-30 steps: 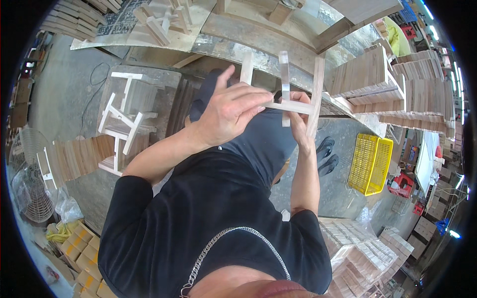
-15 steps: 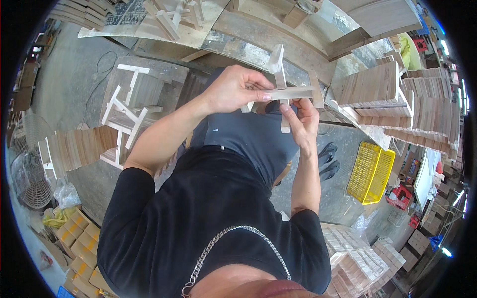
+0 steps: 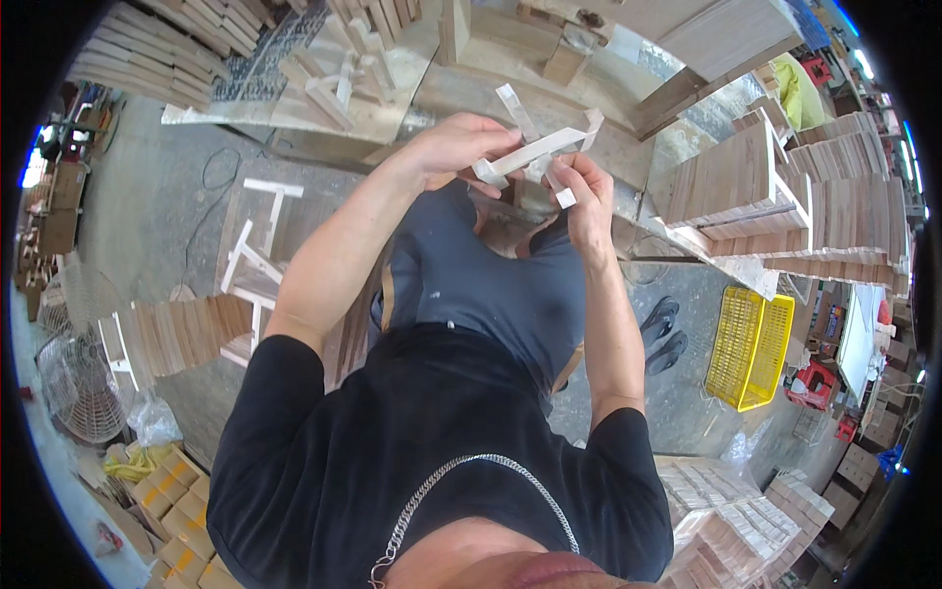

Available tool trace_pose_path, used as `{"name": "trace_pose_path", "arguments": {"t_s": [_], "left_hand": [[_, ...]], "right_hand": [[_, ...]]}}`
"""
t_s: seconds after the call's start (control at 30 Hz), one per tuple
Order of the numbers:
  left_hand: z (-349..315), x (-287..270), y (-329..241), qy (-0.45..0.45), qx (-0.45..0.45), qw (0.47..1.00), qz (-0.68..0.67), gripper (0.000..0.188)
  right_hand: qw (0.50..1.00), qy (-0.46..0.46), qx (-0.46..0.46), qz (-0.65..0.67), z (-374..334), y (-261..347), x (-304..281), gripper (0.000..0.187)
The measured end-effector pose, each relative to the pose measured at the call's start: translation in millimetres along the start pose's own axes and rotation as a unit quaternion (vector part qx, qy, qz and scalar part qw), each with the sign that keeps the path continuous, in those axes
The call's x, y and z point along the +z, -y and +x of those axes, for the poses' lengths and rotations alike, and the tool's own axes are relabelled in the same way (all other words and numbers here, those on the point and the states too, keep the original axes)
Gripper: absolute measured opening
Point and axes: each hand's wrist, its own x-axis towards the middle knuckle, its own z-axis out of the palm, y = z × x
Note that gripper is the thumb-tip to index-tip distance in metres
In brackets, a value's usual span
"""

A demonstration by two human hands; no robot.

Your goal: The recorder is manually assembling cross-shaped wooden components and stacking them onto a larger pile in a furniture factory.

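Above my lap, near the edge of the workbench [image 3: 442,90], a small frame of pale wooden strips [image 3: 545,145] is held tilted between both hands. One long strip crosses shorter pieces at angles. My left hand [image 3: 453,149] is closed on the frame's left end. The thumb and fingers of my right hand [image 3: 587,196] pinch a short piece on its near right side. My fingers hide some of the joints. To the left, similar wooden frames [image 3: 257,257] lie on a low surface.
Stacked wooden boards [image 3: 726,187] stand on the bench at right. On the floor are a yellow plastic basket [image 3: 751,348] and dark slippers [image 3: 663,339]. Left of me are a board stack [image 3: 182,334], a wire-caged fan [image 3: 83,388] and cardboard boxes [image 3: 186,515]. Wooden pieces [image 3: 339,88] sit on the far bench.
The wooden frame has turned in my hands, its right end now tipped up and away. Both hands have moved slightly away from my body, and the whole view has shifted a little.
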Motion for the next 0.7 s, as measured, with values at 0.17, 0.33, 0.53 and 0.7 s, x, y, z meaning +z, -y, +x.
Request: {"name": "trace_pose_path", "arguments": {"t_s": [0.17,0.33,0.53,0.7], "left_hand": [[7,3,6,-0.030,0.179,0.981,0.075,0.041],[35,8,-16,-0.193,0.292,0.857,0.378,0.031],[99,-13,-29,-0.243,0.370,0.802,0.402,0.025],[134,-18,-40,-0.248,0.394,0.787,0.404,0.024]], "right_hand": [[0.991,-0.070,0.059,0.101,44,8,-17,0.019],[0.984,-0.105,0.057,0.132,91,25,-14,0.029],[0.984,-0.161,0.014,0.075,153,24,-21,0.040],[0.967,-0.255,-0.013,-0.011,185,20,-32,0.049]]}}
